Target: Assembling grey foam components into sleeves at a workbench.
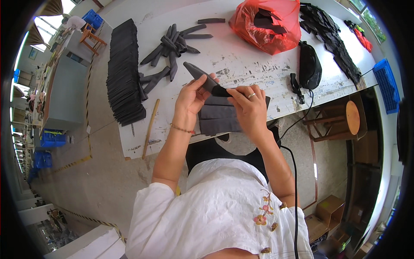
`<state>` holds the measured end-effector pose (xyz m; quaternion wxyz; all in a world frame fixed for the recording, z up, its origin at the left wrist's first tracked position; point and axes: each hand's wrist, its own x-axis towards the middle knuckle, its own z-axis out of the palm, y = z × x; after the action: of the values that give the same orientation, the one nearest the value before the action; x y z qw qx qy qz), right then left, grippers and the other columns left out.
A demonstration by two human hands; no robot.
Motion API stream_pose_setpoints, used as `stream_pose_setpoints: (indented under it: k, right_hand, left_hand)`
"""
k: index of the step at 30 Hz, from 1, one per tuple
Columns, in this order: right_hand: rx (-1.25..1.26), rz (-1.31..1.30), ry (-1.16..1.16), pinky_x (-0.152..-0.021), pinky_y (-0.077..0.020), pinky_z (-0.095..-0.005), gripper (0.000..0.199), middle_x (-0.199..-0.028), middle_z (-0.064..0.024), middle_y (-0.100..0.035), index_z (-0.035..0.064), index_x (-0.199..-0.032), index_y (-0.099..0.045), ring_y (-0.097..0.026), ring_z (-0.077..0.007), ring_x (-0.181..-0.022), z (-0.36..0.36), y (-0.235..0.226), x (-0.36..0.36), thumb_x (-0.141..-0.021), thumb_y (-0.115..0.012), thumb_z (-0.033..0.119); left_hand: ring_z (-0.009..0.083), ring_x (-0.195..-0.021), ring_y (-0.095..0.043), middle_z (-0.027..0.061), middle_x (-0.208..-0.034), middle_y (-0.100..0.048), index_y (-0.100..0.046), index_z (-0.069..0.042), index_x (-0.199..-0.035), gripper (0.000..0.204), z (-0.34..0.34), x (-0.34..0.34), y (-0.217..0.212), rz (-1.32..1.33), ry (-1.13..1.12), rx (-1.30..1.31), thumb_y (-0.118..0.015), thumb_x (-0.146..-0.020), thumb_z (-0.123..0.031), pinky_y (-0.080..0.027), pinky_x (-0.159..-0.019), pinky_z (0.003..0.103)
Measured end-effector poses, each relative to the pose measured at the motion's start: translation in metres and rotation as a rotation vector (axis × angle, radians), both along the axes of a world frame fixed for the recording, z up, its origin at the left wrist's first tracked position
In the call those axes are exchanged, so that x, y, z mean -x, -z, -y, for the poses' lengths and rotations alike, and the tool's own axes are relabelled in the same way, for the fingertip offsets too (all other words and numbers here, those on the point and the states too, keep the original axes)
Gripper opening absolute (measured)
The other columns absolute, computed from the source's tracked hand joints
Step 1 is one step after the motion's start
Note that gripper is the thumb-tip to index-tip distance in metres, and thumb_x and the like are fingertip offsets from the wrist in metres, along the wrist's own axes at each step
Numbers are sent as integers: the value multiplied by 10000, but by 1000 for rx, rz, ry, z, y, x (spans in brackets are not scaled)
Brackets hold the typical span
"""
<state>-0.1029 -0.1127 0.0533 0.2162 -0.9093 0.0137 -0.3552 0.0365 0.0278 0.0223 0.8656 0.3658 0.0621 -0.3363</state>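
Note:
Both hands hold one long dark grey fabric piece [202, 77] above the near edge of the white worktable [241, 60]. My left hand [192, 97] grips its middle from the left side. My right hand [249, 105], with a ring on one finger, pinches the black lower end of the piece. Under the hands lies a small stack of flat dark grey pieces [217, 117] at the table's edge. The far tip of the held piece points up and to the left.
A long row of stacked dark pieces [124, 73] runs along the table's left side, a loose pile of grey pieces [172, 47] behind. A wooden stick [151, 127], a red plastic bag [268, 23], a black pouch [309, 64], a round wooden stool [340, 118].

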Motion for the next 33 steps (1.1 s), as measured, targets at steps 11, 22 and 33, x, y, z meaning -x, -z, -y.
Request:
stream_pose_setpoints:
  k: [11, 22, 33]
  right_hand:
    - [200, 154, 84, -792, -419, -357, 390, -967, 6, -600, 110, -1077, -667, -563, -207, -877, -10, -1, -6, -696, -751, 104]
    - [-102, -13, -76, -803, -414, -433, 436, -1112, -127, -550, 61, -1147, -526, -529, -329, -957, -27, 3, 17, -755, -717, 71]
    - [-161, -77, -191, -746, -502, -416, 364, -1049, -165, -571, 35, -1046, -525, -591, -357, -911, -11, -7, 20, -738, -713, -16]
  left_hand:
    - [287, -1005, -651, 198, -1099, -629, -419, 72, -1252, 462, 10, 48, -32, 292, -144, -77, -659, -867, -17, -591, -815, 386]
    - [314, -1093, -612, 155, -918, -686, -597, -13, -1030, 246, 14, 56, -33, 466, -52, 204, -552, -973, -249, -429, -1005, 445]
    - [319, -1225, -529, 124, -1023, -688, -588, -28, -1085, 271, 27, 69, -24, 302, -81, 256, -517, -988, -271, -409, -1039, 444]
